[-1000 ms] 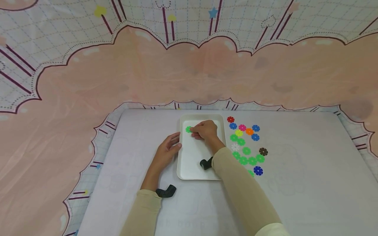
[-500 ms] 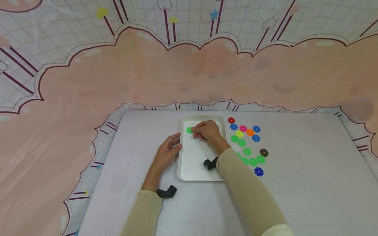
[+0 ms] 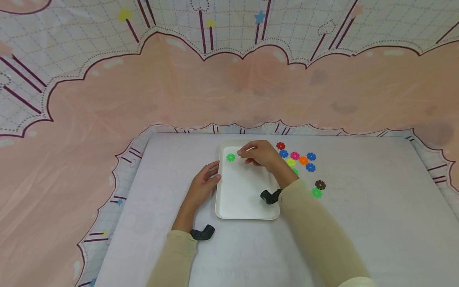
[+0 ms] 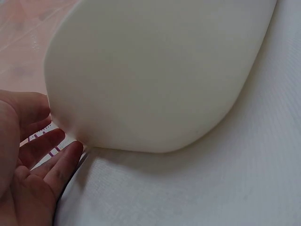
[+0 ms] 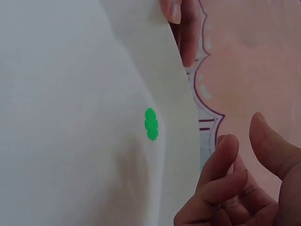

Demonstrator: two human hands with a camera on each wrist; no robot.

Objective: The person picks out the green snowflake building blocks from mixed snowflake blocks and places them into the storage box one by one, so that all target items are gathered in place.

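Observation:
A white rectangular tray (image 3: 247, 195) lies on the table, with one green notched plastic disc (image 3: 230, 157) flat near its far left corner. My right hand (image 3: 263, 153) hovers over the tray just right of that disc. In the right wrist view, the disc (image 5: 151, 124) lies apart from the right hand (image 5: 235, 188), whose thumb and forefinger are spread with nothing between them. My left hand (image 3: 204, 183) rests its fingertips against the tray's left edge. The left wrist view shows the left fingers (image 4: 68, 162) touching the rim of the tray (image 4: 155, 84).
Right of the tray lie loose notched discs, among them red (image 3: 281, 146), orange (image 3: 303, 160), brown (image 3: 320, 185) and green (image 3: 316, 193) ones. The right forearm (image 3: 319, 227) covers others. A black wrist-worn piece (image 3: 270, 197) overlaps the tray's right side. A patterned cloth (image 3: 229, 91) hangs behind the table.
My right hand has let go of the green disc and moved right and slightly away from it. The disc stays in the tray. The left hand has kept its place at the edge.

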